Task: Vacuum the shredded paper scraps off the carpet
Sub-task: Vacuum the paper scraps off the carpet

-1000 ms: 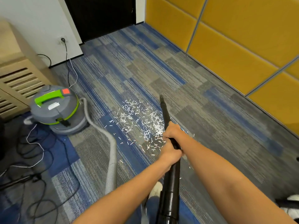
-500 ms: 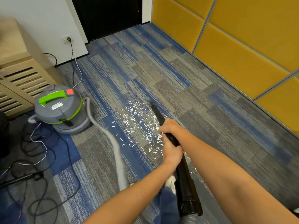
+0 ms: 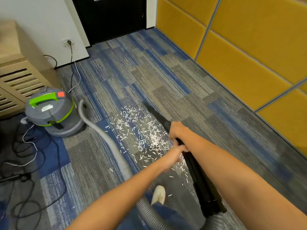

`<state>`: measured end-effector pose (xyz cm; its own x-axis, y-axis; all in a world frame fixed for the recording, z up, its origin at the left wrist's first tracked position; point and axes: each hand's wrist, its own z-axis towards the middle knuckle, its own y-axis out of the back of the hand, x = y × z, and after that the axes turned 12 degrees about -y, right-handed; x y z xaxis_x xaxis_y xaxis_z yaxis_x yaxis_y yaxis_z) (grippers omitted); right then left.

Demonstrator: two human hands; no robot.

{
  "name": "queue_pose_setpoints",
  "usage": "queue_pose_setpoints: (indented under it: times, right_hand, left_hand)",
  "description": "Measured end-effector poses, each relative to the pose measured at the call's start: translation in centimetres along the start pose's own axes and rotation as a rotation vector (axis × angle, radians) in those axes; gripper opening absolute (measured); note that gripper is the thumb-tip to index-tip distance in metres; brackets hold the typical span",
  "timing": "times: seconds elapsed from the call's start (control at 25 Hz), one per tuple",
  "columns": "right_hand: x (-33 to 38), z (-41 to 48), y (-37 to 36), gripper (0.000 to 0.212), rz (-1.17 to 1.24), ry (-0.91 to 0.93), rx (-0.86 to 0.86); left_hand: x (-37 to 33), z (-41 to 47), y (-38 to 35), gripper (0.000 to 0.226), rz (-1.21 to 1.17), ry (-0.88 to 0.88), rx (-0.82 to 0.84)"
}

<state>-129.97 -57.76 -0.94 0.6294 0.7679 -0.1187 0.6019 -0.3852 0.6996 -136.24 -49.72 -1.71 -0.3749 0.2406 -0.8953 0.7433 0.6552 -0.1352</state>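
**Wand rear end has swung right; its nozzle tip stays at the far right edge of the paper scraps.**
Right hand fingers wrap the wand. Left hand is blurred just behind it, so its grip cannot be told. Scraps lie scattered on the carpet between wand and grey hose.

Carpet — paper scraps, vacuum canister, cables, seemingly tangled.
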Motion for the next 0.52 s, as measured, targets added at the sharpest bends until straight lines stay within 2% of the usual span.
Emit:
queue_pose_setpoints:
  times: [0.04,0.12,0.2,0.24,0.36,0.44,0.52]
  right_hand:
    - [-0.6,0.1,-0.2,0.047,-0.001,0.006,-0.013]
    - [-1.0,0.5,-0.6,0.047,-0.002,0.036,-0.025]
    - [-1.3,0.9,-0.7,0.043,-0.006,0.046,-0.029]
    - [-1.4,1.0,-0.7,0.042,-0.012,0.046,-0.028]
    - [-1.1,1.0,-0.4,0.043,-0.040,0.072,-0.023]
    - [-0.1,0.7,0.0,0.044,-0.062,0.109,-0.031]
    - [0.9,0.2,0.3,0.049,-0.082,0.124,-0.026]
  left_hand:
    - [0.0,0.4,0.6,0.069,0.120,0.036,0.045]
    - [0.1,1.3,2.3,0.056,0.541,0.079,0.065]
    - [0.2,2.9,3.8,0.049,0.987,0.135,-0.001]
    - [0.2,3.7,4.4,0.048,1.085,0.159,-0.067]
    - [1.4,7.3,6.9,0.066,1.136,0.075,-0.153]
    - [2.0,9.8,8.7,0.077,1.110,-0.004,-0.102]
    - [2.6,11.4,10.1,0.074,1.152,0.001,-0.026]
